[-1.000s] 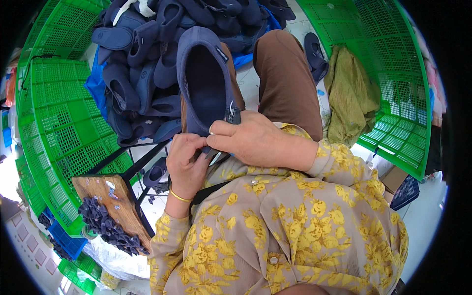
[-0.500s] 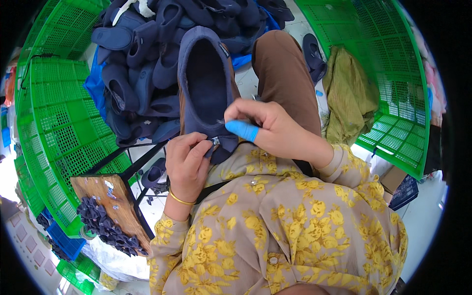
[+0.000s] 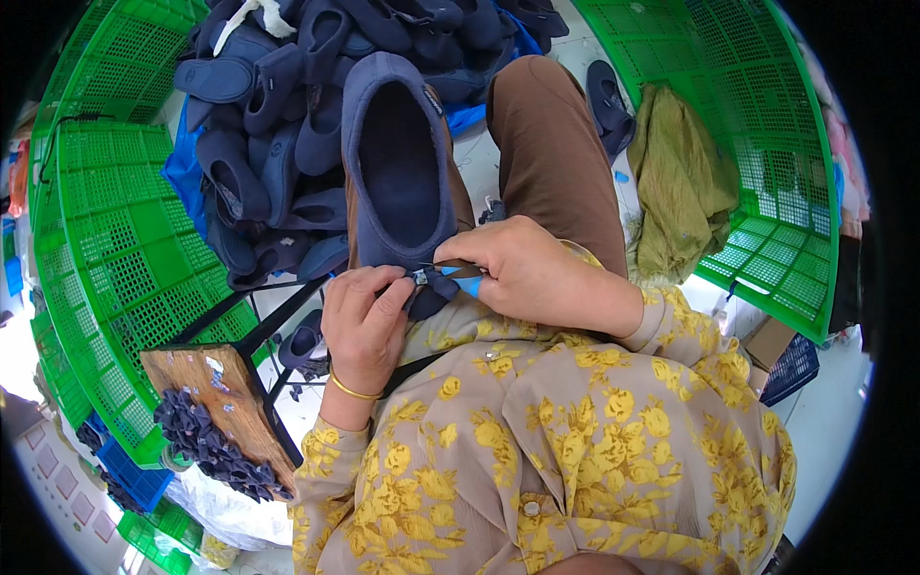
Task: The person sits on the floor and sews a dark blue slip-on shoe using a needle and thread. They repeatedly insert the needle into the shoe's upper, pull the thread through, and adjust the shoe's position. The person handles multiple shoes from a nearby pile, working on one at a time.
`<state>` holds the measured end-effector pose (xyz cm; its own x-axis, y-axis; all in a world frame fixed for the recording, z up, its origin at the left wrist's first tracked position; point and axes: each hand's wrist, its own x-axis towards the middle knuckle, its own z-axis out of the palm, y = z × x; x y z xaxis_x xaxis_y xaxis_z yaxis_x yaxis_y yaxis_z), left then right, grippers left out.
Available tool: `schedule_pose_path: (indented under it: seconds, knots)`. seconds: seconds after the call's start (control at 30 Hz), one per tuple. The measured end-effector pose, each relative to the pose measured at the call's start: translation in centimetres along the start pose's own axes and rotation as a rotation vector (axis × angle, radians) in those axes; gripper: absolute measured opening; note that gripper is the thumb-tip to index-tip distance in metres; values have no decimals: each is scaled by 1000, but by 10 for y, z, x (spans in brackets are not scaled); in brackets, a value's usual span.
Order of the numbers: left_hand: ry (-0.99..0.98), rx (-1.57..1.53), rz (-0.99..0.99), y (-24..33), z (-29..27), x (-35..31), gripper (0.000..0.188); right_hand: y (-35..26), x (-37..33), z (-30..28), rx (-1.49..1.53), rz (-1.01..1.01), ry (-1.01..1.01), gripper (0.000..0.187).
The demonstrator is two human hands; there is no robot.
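Note:
A navy fabric slipper rests against my left thigh with its opening facing up. At its near end sits a dark bow with a small shiny ornament at the centre. The fingers of my left hand are closed on the bow's left side. My right hand grips small thread snips, their pointed tip against the slipper edge just above the bow. A blue cover wraps my right thumb. My right palm hides most of the snips' handle.
A heap of navy slippers lies ahead on a blue sheet. Green plastic crates stand left, another green crate right, beside an olive cloth. To my left, a wooden board carries many dark bows.
My right hand has turned over and come down to the bow, and the snips now show in it. My left hand keeps its hold on the bow.

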<state>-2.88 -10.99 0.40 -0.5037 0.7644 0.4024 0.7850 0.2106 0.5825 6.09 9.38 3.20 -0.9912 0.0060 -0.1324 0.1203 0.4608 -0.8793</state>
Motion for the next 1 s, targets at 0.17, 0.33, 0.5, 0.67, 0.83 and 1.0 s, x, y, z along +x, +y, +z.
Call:
schedule_pose_path:
  seconds: [0.17, 0.33, 0.5, 0.67, 0.83, 1.0]
  knots:
    - [4, 3, 3, 0, 1, 0, 32, -1, 3, 1, -60, 4, -33, 29]
    - [2, 7, 0, 1, 3, 1, 29, 1, 12, 6, -164, 46, -77, 24]
    - [24, 3, -20, -1, 4, -2, 29, 5, 15, 5, -157, 76, -105, 26]
    - [26, -21, -55, 1, 3, -3, 30, 8, 13, 2, -146, 11, -74, 28]
    - [35, -55, -100, 3, 5, -5, 31, 19, 14, 9, -105, -43, -58, 33]
    - [53, -57, -173, 7, 8, -14, 28, 24, 14, 24, -118, -36, -48, 33]
